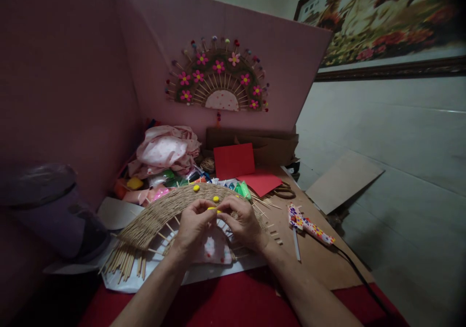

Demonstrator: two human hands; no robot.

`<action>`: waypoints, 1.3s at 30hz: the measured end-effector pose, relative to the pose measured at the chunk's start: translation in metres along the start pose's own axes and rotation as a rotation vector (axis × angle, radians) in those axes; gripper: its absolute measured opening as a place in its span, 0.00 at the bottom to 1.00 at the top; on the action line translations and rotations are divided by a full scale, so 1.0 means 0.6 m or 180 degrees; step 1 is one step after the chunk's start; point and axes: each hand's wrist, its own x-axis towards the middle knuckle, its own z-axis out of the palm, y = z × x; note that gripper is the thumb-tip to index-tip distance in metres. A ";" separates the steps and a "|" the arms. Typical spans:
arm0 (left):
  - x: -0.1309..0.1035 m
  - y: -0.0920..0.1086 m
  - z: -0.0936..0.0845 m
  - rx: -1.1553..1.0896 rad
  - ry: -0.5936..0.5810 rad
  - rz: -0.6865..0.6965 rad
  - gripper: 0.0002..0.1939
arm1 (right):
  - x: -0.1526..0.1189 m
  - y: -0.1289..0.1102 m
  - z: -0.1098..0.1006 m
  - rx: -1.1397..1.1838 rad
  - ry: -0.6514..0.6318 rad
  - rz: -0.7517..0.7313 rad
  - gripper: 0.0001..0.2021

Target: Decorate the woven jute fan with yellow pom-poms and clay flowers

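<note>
My left hand (194,225) and my right hand (242,220) meet over a woven twine fan (145,220). The fingertips of both are closed together on a small yellow clay piece (211,209), mostly covered by the fingers. On the twine band lie a yellow clay disc (196,188) and another yellow clay disc (216,198). Wooden sticks form the fan's ribs, and a white cloth half-circle with red spots (214,250) sits at its base, partly behind my hands.
A flower-patterned glue gun (309,226) with a black cord rests on cardboard (320,264) at right, near scissors (284,190). Red paper (235,159), crumpled spotted cloth (165,147) and coloured packets lie behind. Loose sticks (125,264) are at left. A finished flowered fan (218,77) hangs on the pink panel.
</note>
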 end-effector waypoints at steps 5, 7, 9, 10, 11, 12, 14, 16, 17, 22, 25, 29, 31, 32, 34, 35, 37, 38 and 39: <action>-0.004 0.004 0.005 -0.0032 0.0084 0.0012 0.12 | 0.001 0.001 0.000 0.0131 0.0011 -0.0009 0.01; -0.004 0.004 0.005 -0.0127 0.0060 0.0039 0.12 | 0.002 -0.001 -0.001 0.0123 0.0045 -0.0007 0.01; -0.004 0.002 0.004 -0.0280 -0.0041 0.0048 0.12 | 0.003 -0.003 -0.002 0.0131 0.0075 0.0013 0.01; -0.004 0.002 0.003 -0.0313 -0.0083 0.0056 0.12 | 0.003 -0.003 -0.003 0.0141 0.0089 0.0033 0.01; -0.003 0.001 0.003 -0.0310 -0.0106 0.0068 0.13 | 0.003 -0.004 -0.003 0.0151 0.0102 0.0056 0.02; -0.003 0.000 0.003 -0.0286 -0.0096 0.0081 0.13 | 0.003 -0.005 -0.002 0.0153 0.0104 0.0083 0.02; -0.003 0.000 0.005 -0.0247 -0.0026 0.0096 0.13 | 0.002 -0.005 -0.001 0.0099 0.0092 0.0110 0.03; -0.004 0.001 0.007 -0.0292 0.0008 0.0094 0.13 | 0.001 -0.004 0.000 0.0018 0.0073 0.0068 0.03; -0.005 0.001 0.008 -0.0320 0.0016 0.0081 0.13 | 0.000 -0.004 0.001 -0.0008 0.0075 0.0030 0.02; -0.006 0.001 0.007 -0.0164 -0.0042 -0.0080 0.10 | 0.000 -0.002 0.000 -0.0019 0.0156 -0.0080 0.03; -0.006 0.002 0.004 0.0072 -0.0042 -0.0136 0.10 | -0.001 0.000 -0.001 -0.0066 0.0128 -0.0110 0.03; -0.006 0.006 0.003 0.0234 0.0100 -0.0206 0.10 | -0.004 0.005 0.000 -0.0036 -0.0104 -0.0180 0.03; -0.005 0.006 0.004 0.0124 0.0102 -0.0228 0.10 | -0.005 0.006 0.000 0.0039 -0.0129 -0.0223 0.03; -0.004 0.007 0.003 -0.0007 0.0078 -0.0235 0.10 | -0.004 0.006 -0.001 0.0087 -0.0103 -0.0214 0.02; -0.003 0.006 0.003 -0.0320 -0.0047 -0.0288 0.10 | -0.004 0.005 -0.003 0.0198 0.0007 -0.0130 0.02; -0.003 0.006 0.002 -0.0449 -0.0126 -0.0325 0.10 | -0.003 0.003 -0.004 0.0255 0.0054 -0.0084 0.02; -0.002 0.005 0.000 -0.0527 -0.0238 -0.0411 0.10 | -0.002 -0.001 -0.006 0.0361 0.0087 -0.0044 0.02; -0.002 0.005 -0.001 -0.0504 -0.0256 -0.0440 0.10 | -0.002 -0.003 -0.005 0.0426 0.0076 -0.0029 0.02; -0.002 0.005 -0.001 -0.0474 -0.0249 -0.0461 0.10 | -0.002 -0.005 -0.005 0.0530 0.0062 0.0023 0.02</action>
